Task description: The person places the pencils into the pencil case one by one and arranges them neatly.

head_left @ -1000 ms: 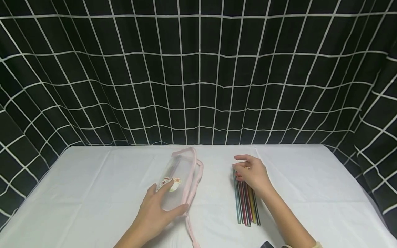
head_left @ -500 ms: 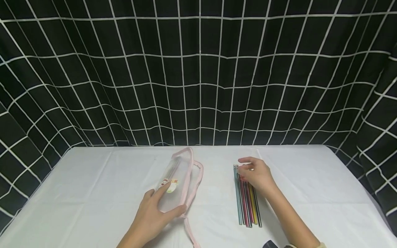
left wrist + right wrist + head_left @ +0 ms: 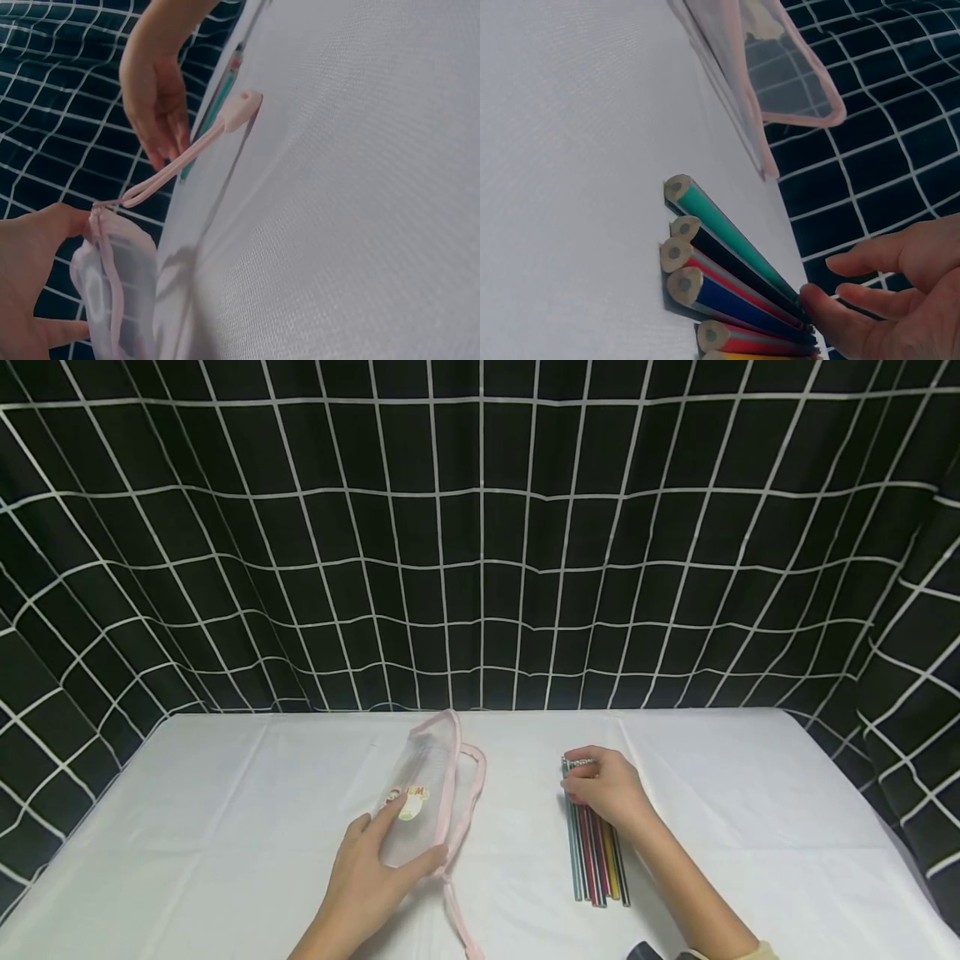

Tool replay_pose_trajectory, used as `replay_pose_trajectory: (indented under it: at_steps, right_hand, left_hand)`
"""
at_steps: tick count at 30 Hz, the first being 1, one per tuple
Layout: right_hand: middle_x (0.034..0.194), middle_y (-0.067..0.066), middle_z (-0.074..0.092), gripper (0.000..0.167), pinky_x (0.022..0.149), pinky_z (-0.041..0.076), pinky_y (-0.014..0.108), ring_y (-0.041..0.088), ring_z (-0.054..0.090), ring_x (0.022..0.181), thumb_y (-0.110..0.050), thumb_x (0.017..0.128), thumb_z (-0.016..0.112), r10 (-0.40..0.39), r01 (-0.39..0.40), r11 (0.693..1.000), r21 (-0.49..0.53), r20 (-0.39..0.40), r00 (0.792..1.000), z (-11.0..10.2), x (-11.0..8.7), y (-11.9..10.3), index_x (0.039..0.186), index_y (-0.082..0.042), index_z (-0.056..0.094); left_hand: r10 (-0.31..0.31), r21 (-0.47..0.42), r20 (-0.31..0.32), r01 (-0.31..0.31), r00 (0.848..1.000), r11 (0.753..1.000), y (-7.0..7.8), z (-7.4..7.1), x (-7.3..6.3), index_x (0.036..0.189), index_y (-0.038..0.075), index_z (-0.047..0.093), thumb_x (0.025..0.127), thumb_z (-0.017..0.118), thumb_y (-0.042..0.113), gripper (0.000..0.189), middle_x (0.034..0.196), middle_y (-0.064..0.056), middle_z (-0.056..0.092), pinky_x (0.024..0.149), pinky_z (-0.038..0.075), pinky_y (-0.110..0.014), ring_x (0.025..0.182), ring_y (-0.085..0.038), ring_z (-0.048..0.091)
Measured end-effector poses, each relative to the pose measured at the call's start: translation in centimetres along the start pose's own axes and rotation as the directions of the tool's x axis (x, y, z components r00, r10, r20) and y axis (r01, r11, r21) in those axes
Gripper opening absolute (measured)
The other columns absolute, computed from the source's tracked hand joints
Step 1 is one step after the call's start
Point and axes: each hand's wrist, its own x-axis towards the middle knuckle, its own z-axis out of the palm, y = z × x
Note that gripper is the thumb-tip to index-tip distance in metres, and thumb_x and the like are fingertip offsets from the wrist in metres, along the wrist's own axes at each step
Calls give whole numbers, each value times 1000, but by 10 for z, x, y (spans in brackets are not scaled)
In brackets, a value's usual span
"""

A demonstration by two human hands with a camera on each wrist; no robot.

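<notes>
You wear a sleeve with a pale yellow-beige cuff [image 3: 759,952] on your right arm [image 3: 678,881], cropped at the bottom edge. Near it shows a dark, rounded piece [image 3: 642,952], too cut off to identify. Your left hand [image 3: 369,870] and right hand [image 3: 609,787] are bare.

From up on the head, one camera looks forward and down over the bench [image 3: 247,793] to the checked cloth [image 3: 502,527]. Each wrist camera peers in close, tilted sideways; both catch the pouch [image 3: 116,289] and right hand [image 3: 156,97].
</notes>
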Motion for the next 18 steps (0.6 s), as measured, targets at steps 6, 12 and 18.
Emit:
replay_pose_trajectory:
  at_steps: [6,12,18]
  right_hand:
    - [107,27,71,41,76,63,37,21,73,80,1,95,68,-3,3,1000,-22,-7,1000,1,0,-1,134,12,60]
    - [104,25,72,43,76,63,37,22,74,79,3,93,70,-22,22,1000,-1,11,1000,5,0,0,134,13,60]
    - [104,25,73,43,75,63,38,24,75,78,4,92,71,-33,33,999,-4,14,999,9,-2,0,133,12,61]
  left_hand:
    - [0,-10,-14,0,1000,1000,1,-1,0,157,19,52,83,83,54,88,153,-32,46,111,38,-71,141,-56,45]
    - [2,-20,-34,-2,999,1000,1,0,-2,156,16,53,83,83,52,86,154,-35,43,112,35,-72,144,-57,41]
    - [9,0,-62,-9,998,1000,2,4,-2,156,13,53,83,83,50,87,155,-36,42,112,33,-74,145,-57,39]
